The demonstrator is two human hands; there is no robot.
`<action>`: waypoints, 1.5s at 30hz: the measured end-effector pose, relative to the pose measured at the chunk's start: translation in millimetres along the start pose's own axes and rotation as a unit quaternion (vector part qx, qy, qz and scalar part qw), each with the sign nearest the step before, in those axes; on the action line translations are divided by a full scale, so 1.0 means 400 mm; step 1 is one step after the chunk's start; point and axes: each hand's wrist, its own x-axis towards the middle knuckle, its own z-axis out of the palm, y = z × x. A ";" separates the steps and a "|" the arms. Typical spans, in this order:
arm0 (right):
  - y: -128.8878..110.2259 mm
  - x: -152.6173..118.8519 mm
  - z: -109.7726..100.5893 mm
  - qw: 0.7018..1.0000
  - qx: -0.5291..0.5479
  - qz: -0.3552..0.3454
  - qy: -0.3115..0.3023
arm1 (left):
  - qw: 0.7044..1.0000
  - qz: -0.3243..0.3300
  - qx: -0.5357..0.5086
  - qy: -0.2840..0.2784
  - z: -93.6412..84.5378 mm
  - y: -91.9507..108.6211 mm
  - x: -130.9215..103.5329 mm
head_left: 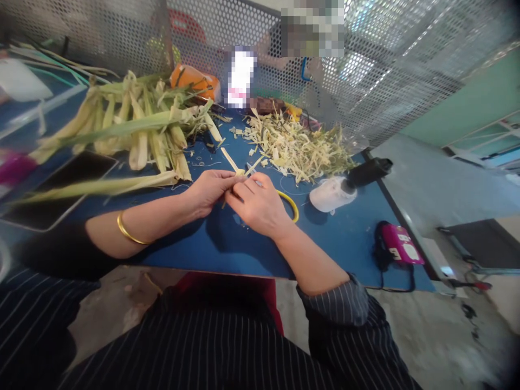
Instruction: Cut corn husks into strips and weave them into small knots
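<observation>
My left hand (209, 192) is closed, its fingertips pinching a folded pale plant strip (230, 160) over the blue table. Right against it, my right hand (255, 205) is closed on the same piece, and another strip end sticks up between the hands. The pinch point is partly hidden by my fingers. Beside my right wrist shows a yellow loop (291, 205), its other parts hidden under the hand. A pile of pale trimmings (300, 149) lies beyond my right hand. Long green-white stalks (140, 135) are heaped beyond my left forearm.
A white thread spool (331, 195) with a black cone stands at right. Near the table's right edge is a magenta device (400, 245) with a black strap. A dark flat panel (60, 189) lies at left. Behind are an orange packet (195, 81) and a perforated metal screen (134, 32).
</observation>
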 end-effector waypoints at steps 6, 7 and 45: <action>0.000 -0.003 -0.002 0.999 -0.036 0.000 0.015 | 0.999 -0.004 0.014 -0.052 0.004 0.021 -0.009; 0.001 -0.006 -0.005 0.999 -0.031 0.019 0.023 | 0.998 0.004 0.017 -0.067 0.003 0.028 -0.009; 0.047 -0.017 -0.008 0.955 0.125 0.259 0.067 | 0.994 0.060 0.088 -0.014 -0.008 0.055 -0.013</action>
